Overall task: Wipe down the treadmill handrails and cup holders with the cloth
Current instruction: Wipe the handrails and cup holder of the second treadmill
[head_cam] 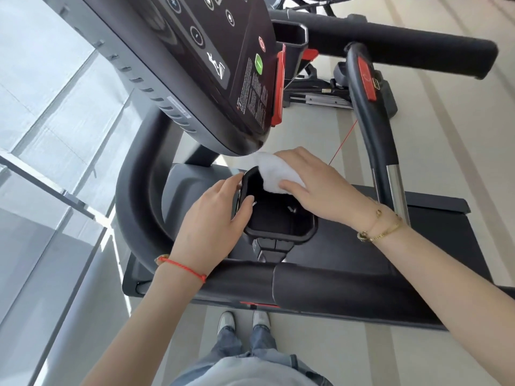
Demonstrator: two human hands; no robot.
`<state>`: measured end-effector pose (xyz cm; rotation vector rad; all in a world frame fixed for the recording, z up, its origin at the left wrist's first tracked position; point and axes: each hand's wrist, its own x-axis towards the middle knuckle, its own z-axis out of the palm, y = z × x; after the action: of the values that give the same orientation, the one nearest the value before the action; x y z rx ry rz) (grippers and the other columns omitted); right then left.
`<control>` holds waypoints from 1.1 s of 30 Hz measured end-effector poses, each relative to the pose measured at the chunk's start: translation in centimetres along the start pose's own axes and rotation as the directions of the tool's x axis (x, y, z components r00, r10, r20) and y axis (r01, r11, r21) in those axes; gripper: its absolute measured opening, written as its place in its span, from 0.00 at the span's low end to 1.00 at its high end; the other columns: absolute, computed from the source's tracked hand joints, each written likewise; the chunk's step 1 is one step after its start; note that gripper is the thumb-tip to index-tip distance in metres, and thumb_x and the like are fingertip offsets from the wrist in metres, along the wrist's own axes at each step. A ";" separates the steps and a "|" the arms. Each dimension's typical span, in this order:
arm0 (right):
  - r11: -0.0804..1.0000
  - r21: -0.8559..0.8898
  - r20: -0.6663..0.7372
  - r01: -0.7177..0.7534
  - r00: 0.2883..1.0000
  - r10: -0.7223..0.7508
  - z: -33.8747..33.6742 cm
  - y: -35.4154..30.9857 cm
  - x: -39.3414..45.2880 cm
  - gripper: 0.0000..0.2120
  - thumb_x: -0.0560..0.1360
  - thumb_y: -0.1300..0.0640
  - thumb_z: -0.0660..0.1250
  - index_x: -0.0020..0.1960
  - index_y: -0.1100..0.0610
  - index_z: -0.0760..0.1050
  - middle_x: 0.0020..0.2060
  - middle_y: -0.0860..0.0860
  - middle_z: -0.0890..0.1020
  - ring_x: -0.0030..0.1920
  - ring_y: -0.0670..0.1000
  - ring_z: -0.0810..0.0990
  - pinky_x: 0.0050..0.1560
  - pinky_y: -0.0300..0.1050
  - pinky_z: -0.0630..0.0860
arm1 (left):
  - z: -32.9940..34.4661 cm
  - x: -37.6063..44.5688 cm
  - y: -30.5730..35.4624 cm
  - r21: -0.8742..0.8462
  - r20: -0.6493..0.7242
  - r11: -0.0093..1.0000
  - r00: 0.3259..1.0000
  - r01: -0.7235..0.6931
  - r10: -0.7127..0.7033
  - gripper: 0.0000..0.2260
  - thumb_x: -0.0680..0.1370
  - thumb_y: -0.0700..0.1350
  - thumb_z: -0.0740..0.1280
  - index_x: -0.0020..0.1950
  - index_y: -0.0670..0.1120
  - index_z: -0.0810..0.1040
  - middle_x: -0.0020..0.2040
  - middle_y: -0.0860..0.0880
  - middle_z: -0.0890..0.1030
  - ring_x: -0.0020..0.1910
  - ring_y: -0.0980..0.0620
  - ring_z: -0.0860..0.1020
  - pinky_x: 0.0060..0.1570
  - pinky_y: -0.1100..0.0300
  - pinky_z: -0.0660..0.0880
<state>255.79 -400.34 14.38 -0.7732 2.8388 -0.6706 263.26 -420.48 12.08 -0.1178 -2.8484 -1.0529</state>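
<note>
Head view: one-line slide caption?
Right hand presses white cloth onto cup holder rim while left hand steadies it.

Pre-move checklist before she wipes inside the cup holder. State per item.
1. Cloth in right hand: ok, fingers and thumb grip it.
2. Cloth at the cup holder: ok, it sits on the far rim.
3. Left hand steadying the holder: ok, thumb hooked over the near-left rim.
4. Holder interior free of objects: cannot tell, dark, small light specks inside.
5. Console clear of the cloth: not ok, its lower edge overhangs the cloth.
</note>
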 end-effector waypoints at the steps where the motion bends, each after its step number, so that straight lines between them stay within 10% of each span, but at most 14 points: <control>1: 0.999 0.019 -0.001 -0.032 0.999 0.032 -0.3 0.8 -1.1 0.20 0.81 0.51 0.59 0.72 0.50 0.63 0.60 0.49 0.71 0.57 0.52 0.72 0.50 0.44 0.66 | 0.0 0.0 0.0 0.004 0.000 1.000 1.000 -0.001 0.001 0.22 0.81 0.52 0.61 0.73 0.47 0.68 0.61 0.49 0.78 0.59 0.50 0.77 0.57 0.52 0.75; 24: 1.000 -0.007 -0.015 -0.020 1.000 0.020 0.7 -1.4 1.7 0.18 0.80 0.51 0.60 0.70 0.50 0.67 0.60 0.51 0.72 0.56 0.55 0.74 0.50 0.49 0.69 | -0.1 0.1 0.3 0.011 -0.002 1.000 1.000 -0.014 0.014 0.21 0.81 0.51 0.62 0.73 0.46 0.69 0.59 0.49 0.79 0.57 0.51 0.77 0.55 0.56 0.75; 33: 0.835 0.406 -0.021 -0.371 0.910 0.414 2.7 -2.7 -6.5 0.27 0.82 0.56 0.57 0.76 0.51 0.47 0.60 0.45 0.57 0.58 0.46 0.63 0.53 0.27 0.61 | 0.0 0.1 0.0 0.008 -0.001 0.999 0.999 -0.034 0.034 0.22 0.81 0.53 0.60 0.73 0.47 0.68 0.58 0.51 0.79 0.57 0.53 0.77 0.55 0.54 0.77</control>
<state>263.20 -400.13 13.19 -0.0809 2.6800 -1.1833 263.16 -420.49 12.11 -0.1648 -2.8382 -1.0350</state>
